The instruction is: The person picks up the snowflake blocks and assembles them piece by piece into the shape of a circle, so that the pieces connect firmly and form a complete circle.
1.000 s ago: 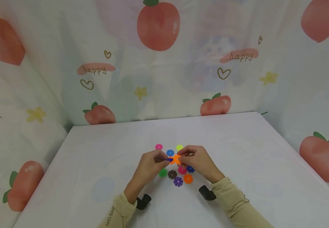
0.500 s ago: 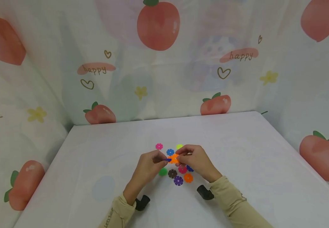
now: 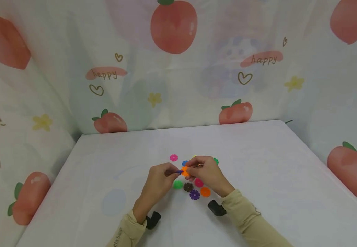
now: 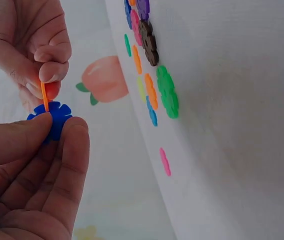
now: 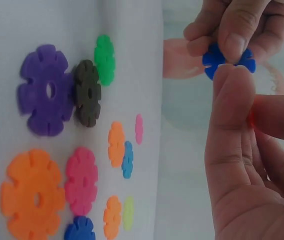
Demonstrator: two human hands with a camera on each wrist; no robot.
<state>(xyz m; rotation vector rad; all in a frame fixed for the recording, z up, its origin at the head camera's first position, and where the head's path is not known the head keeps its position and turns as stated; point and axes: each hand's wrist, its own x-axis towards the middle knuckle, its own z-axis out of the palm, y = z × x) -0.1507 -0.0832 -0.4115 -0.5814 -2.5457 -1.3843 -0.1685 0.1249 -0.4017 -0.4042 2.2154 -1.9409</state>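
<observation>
left hand (image 4: 37, 185): thumb and fingers pinch a blue notched disc (image 4: 58, 125). right hand (image 4: 29, 42): thumb and fingers pinch an orange notched disc (image 4: 45, 92), seen edge-on in the left wrist view. both discs are raised above the white table (image 3: 119, 154), between the 2 hands. the orange disc's lower end meets the blue disc's upper rim; whether it sits in a notch cannot be told. in the right wrist view the right fingers hide nearly all of the orange disc.

loose discs lie flat on the table. a purple disc (image 5: 33, 107) is just beside a brown disc (image 5: 83, 107), with a green disc (image 5: 104, 70) near the brown. a loose orange disc (image 5: 19, 200) is just beside a pink disc (image 5: 77, 172). a light blue disc (image 5: 128, 162) and a yellow-green disc (image 5: 128, 215) lie farther off.

2 beige sleeves cover the forearms; a black angled piece (image 3: 217, 208) shows beside the right sleeve (image 3: 241, 207).
</observation>
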